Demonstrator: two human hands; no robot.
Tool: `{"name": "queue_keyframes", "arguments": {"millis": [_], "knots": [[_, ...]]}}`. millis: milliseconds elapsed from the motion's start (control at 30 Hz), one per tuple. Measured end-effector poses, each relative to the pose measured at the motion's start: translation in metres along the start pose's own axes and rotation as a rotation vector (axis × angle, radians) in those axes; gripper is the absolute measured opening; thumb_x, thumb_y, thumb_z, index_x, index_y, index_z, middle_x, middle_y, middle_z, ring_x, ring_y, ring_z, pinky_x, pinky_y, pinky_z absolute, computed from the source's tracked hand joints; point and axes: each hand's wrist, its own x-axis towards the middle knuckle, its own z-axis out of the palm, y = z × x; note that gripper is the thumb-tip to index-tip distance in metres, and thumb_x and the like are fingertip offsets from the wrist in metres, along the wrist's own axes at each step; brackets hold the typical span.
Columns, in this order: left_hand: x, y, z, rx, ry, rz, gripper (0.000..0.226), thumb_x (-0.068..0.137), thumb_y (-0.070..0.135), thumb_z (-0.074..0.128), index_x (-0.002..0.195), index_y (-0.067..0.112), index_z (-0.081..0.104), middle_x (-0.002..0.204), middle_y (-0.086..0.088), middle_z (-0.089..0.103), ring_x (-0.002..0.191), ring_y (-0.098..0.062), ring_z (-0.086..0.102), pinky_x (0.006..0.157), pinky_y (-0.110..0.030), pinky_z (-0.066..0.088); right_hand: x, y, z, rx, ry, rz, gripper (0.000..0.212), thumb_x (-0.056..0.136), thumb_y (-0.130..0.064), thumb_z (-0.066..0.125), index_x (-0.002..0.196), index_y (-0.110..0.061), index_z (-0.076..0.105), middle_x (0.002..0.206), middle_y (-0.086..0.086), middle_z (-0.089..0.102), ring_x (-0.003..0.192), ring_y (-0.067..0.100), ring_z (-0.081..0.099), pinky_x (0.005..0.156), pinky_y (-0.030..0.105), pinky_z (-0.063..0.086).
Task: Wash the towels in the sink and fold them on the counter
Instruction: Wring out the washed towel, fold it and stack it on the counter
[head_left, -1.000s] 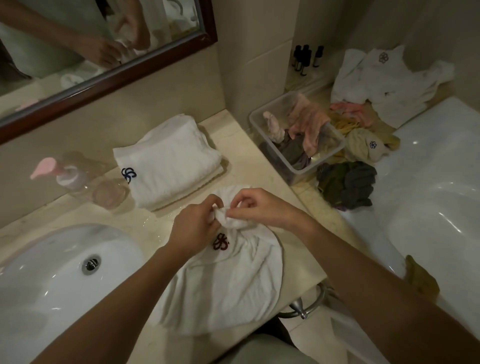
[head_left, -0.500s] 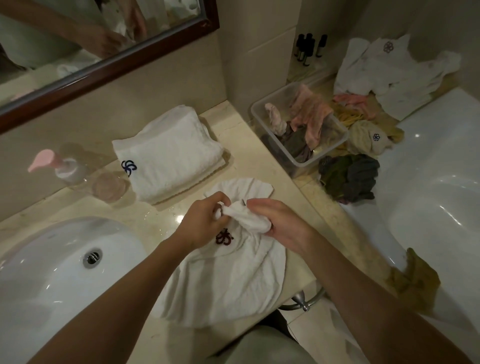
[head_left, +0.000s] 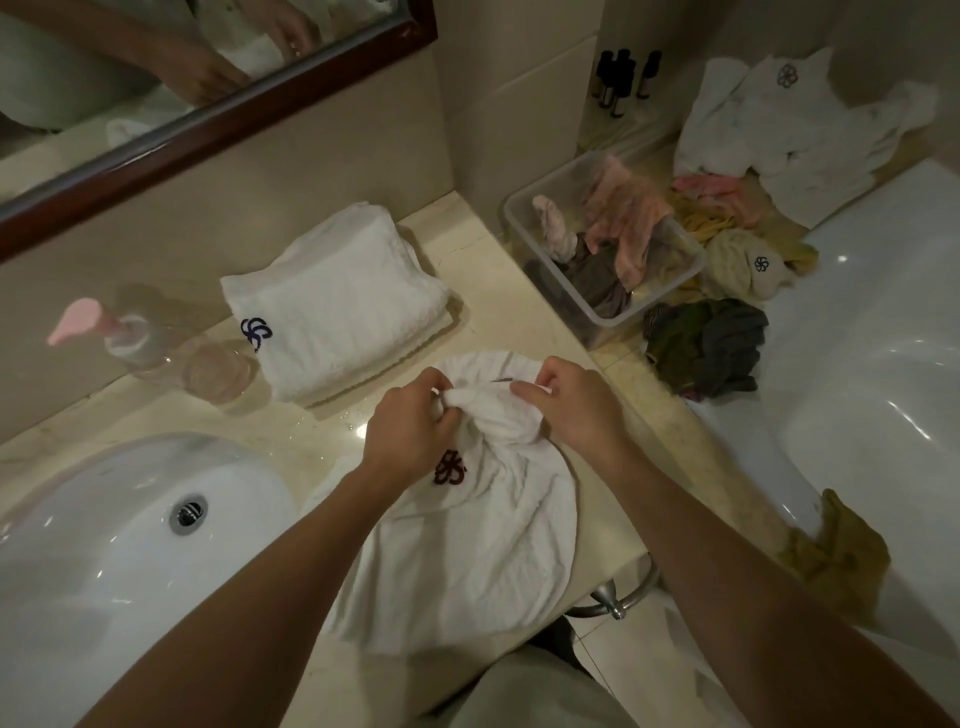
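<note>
A white towel with a dark red emblem lies bunched on the marble counter, its near part hanging over the front edge. My left hand pinches a gathered fold at the towel's far end. My right hand grips the same twisted fold from the right. Behind them a folded white towel with a blue emblem rests against the wall. The white sink is at the left, with its drain in view.
A pink-pump soap bottle and a clear glass stand left of the folded towel. A clear bin of cloths, loose dark and white cloths and a bathtub lie to the right. A chrome towel ring hangs under the counter.
Both hands have kept hold of the towel's far fold and moved it slightly away from me. The right hand shifted from under the fold to gripping it from the right.
</note>
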Motion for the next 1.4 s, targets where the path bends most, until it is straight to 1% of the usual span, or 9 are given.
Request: {"name": "queue_keyframes", "arguments": {"millis": [167, 567, 667, 833, 900, 1000, 1100, 1267, 1400], "knots": [[0.007, -0.001, 0.002, -0.041, 0.006, -0.146, 0.018, 0.091, 0.03, 0.06, 0.106, 0.019, 0.061, 0.078, 0.005, 0.063, 0.073, -0.016, 0.059, 0.057, -0.028, 0.041, 0.013, 0.008, -0.01, 0.391, -0.285, 0.083, 0.013, 0.094, -0.019, 0.068, 0.1, -0.009, 0.064, 0.082, 0.006, 0.067, 0.08, 0.021, 0.064, 0.078, 0.035, 0.053], [0.008, 0.008, -0.01, -0.069, -0.162, -0.147, 0.032, 0.092, 0.043, 0.063, 0.116, 0.022, 0.064, 0.083, 0.003, 0.065, 0.074, -0.014, 0.06, 0.065, -0.028, 0.046, 0.035, 0.002, 0.009, -0.132, 0.092, 0.066, 0.018, 0.095, -0.024, 0.062, 0.105, -0.011, 0.055, 0.102, 0.007, 0.065, 0.09, 0.026, 0.061, 0.074, 0.036, 0.048], [0.007, 0.009, -0.015, -0.08, -0.216, -0.182, 0.042, 0.092, 0.046, 0.062, 0.129, 0.026, 0.059, 0.103, -0.003, 0.066, 0.095, -0.019, 0.062, 0.083, -0.032, 0.05, 0.032, -0.003, 0.014, -0.232, 0.123, 0.09, 0.023, 0.094, -0.02, 0.056, 0.113, -0.007, 0.053, 0.112, 0.014, 0.064, 0.101, 0.033, 0.063, 0.08, 0.04, 0.053], [0.003, 0.008, -0.027, -0.287, -0.261, -0.237, 0.045, 0.102, 0.027, 0.045, 0.147, 0.021, 0.046, 0.147, 0.0, 0.047, 0.133, -0.014, 0.042, 0.108, -0.029, 0.032, 0.025, -0.012, 0.012, -0.35, 0.062, 0.213, 0.019, 0.095, -0.02, 0.053, 0.109, -0.008, 0.057, 0.113, 0.012, 0.064, 0.099, 0.031, 0.062, 0.071, 0.034, 0.045], [0.0, 0.001, -0.039, -0.244, -0.232, -0.206, 0.044, 0.102, 0.018, 0.042, 0.146, 0.016, 0.047, 0.151, -0.003, 0.045, 0.14, -0.019, 0.039, 0.112, -0.031, 0.029, 0.023, -0.022, 0.007, -0.371, 0.026, 0.228, 0.024, 0.095, -0.017, 0.054, 0.116, -0.007, 0.057, 0.12, 0.014, 0.061, 0.106, 0.032, 0.062, 0.075, 0.035, 0.046], [-0.005, -0.011, -0.063, -0.188, -0.094, -0.171, 0.034, 0.099, 0.014, 0.05, 0.13, 0.014, 0.064, 0.124, -0.012, 0.066, 0.114, -0.025, 0.061, 0.093, -0.029, 0.044, 0.019, -0.031, -0.003, -0.354, 0.043, 0.175, 0.03, 0.098, -0.013, 0.046, 0.127, -0.006, 0.048, 0.124, 0.016, 0.059, 0.109, 0.035, 0.061, 0.079, 0.039, 0.047], [-0.013, -0.026, -0.089, -0.158, 0.116, -0.15, 0.025, 0.098, 0.019, 0.057, 0.116, 0.014, 0.073, 0.103, -0.01, 0.073, 0.091, -0.02, 0.066, 0.08, -0.026, 0.047, 0.009, -0.033, -0.018, -0.246, 0.008, 0.033, 0.014, 0.097, -0.006, 0.043, 0.106, -0.012, 0.053, 0.108, 0.015, 0.063, 0.1, 0.035, 0.061, 0.077, 0.038, 0.049], [-0.022, -0.046, -0.121, -0.177, 0.3, -0.133, 0.024, 0.096, 0.019, 0.059, 0.113, 0.012, 0.074, 0.104, -0.011, 0.075, 0.098, -0.022, 0.068, 0.094, -0.032, 0.05, -0.025, -0.044, -0.051, -0.215, 0.088, -0.101, 0.024, 0.098, -0.006, 0.051, 0.109, -0.009, 0.072, 0.106, 0.012, 0.072, 0.099, 0.029, 0.065, 0.088, 0.037, 0.053], [-0.044, -0.062, -0.146, -0.254, 0.346, -0.071, 0.022, 0.094, 0.016, 0.062, 0.109, 0.011, 0.077, 0.104, -0.007, 0.075, 0.094, -0.014, 0.066, 0.081, -0.021, 0.044, -0.063, -0.051, -0.071, -0.288, 0.1, -0.08, 0.023, 0.099, -0.008, 0.052, 0.112, -0.009, 0.071, 0.104, 0.013, 0.071, 0.089, 0.027, 0.067, 0.077, 0.038, 0.057]]}}
